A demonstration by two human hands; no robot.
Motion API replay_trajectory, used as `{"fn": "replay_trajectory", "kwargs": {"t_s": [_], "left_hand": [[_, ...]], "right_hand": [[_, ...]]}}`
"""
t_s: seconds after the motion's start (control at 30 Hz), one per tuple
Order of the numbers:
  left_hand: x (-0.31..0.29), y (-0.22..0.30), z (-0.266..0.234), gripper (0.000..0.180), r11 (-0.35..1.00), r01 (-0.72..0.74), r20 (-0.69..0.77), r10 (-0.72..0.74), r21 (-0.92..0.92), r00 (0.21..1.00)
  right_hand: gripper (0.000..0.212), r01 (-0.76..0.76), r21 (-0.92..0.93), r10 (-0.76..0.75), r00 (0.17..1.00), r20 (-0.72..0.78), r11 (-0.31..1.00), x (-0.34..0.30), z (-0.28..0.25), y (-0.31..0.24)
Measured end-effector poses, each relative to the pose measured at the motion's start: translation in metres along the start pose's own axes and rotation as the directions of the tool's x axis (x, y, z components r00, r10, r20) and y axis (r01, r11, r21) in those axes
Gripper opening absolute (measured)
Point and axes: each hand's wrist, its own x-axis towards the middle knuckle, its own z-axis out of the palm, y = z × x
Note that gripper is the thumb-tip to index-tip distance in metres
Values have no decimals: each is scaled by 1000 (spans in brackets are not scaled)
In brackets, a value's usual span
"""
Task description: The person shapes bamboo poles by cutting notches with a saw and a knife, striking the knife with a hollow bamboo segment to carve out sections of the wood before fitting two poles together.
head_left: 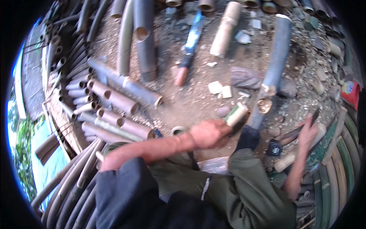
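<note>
My left hand [211,133] is closed around a short piece of cut bamboo [237,113], pale with a green side, held out in front of my knees. Off to the right, my right hand [307,134] is blurred and closed on a brown-handled tool [291,135]; its dark lower end is too unclear to name. A long grey bamboo pole [277,57] runs from the far right toward my legs. A hole is cut into its near part, close to the bamboo piece in my left hand.
Cut bamboo tubes [114,97], some with holes, lie piled at left. A pale bamboo length [227,28] and a blue-and-black tool [190,45] lie ahead on the chip-strewn ground. Green bamboo poles [337,171] and a red packet [350,93] are at right.
</note>
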Motion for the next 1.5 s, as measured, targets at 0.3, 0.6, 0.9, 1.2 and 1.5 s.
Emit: {"fn": "replay_trajectory", "kwargs": {"t_s": [0.3, 0.6, 0.9, 1.2, 1.5], "left_hand": [[-201, -179, 50, 14, 691, -54, 302, -244, 721, 922], [-227, -226, 85, 22, 606, -187, 144, 118, 773, 982], [-84, -31, -56, 23, 774, -209, -588, -246, -597, 770], [65, 61, -29, 16, 118, -718, -669, -490, -687, 559], [92, 64, 6, 16, 112, -791, -681, -589, -602, 434]], "right_hand": [[64, 208, -584, -301, 952, -65, 785, 62, 19, 74], [100, 79, -409, -65, 997, 50, 909, -157, 47, 96], [98, -150, -294, 8, 901, -434, 944, -140, 24, 137], [84, -343, 119, 362, 904, -228, 932, -101, -17, 153], [69, 235, 816, -290, 953, -87, 527, -149, -124, -3]]}}
